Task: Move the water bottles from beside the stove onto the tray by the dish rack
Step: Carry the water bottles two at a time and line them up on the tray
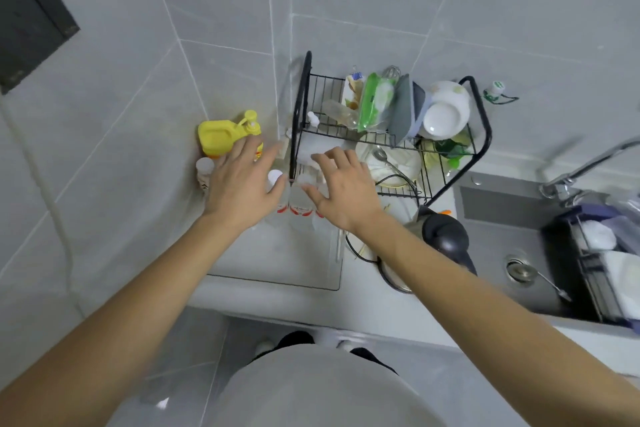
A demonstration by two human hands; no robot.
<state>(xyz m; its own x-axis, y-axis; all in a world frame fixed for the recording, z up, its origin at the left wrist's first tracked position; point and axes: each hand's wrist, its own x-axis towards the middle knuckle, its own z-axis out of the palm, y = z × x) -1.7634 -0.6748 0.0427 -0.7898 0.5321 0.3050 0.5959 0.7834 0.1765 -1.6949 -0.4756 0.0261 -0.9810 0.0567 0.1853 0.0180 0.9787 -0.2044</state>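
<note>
Clear water bottles [300, 204] with white caps and red-marked labels stand upright on the pale tray [277, 267], right beside the black wire dish rack [381, 135]. My left hand [242, 184] hovers over the left bottle, fingers spread, holding nothing. My right hand [343, 187] hovers over the right bottles, fingers also spread and empty. Both hands hide parts of the bottles, so their number is unclear.
A yellow pump bottle [225, 133] and a small white-capped jar [204, 170] stand by the wall at left. The rack holds bowls, plates and packets. A dark kettle [443, 236] sits right of the tray. The sink [519, 253] and tap [585, 163] lie at right.
</note>
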